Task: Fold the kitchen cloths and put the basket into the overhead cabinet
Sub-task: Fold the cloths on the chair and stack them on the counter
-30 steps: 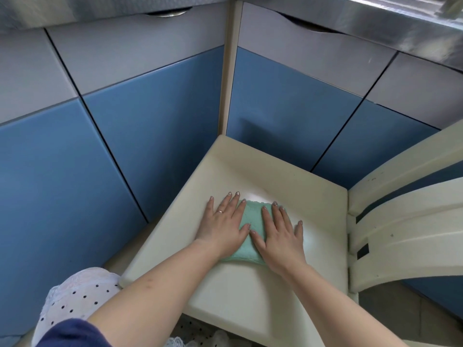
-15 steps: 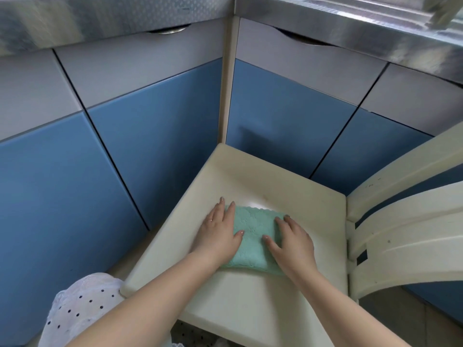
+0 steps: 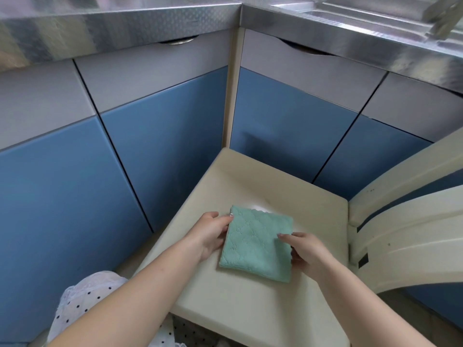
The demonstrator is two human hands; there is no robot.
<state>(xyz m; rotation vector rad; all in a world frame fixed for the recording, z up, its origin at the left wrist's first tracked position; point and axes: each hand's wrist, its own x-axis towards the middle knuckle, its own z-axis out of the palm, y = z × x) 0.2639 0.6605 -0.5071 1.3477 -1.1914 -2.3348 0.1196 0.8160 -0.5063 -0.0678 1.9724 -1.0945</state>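
One cloth (image 3: 256,244), one chair (image 3: 250,309), two hands.

You have no readable text, label, brand, number or sign anywhere in this view.
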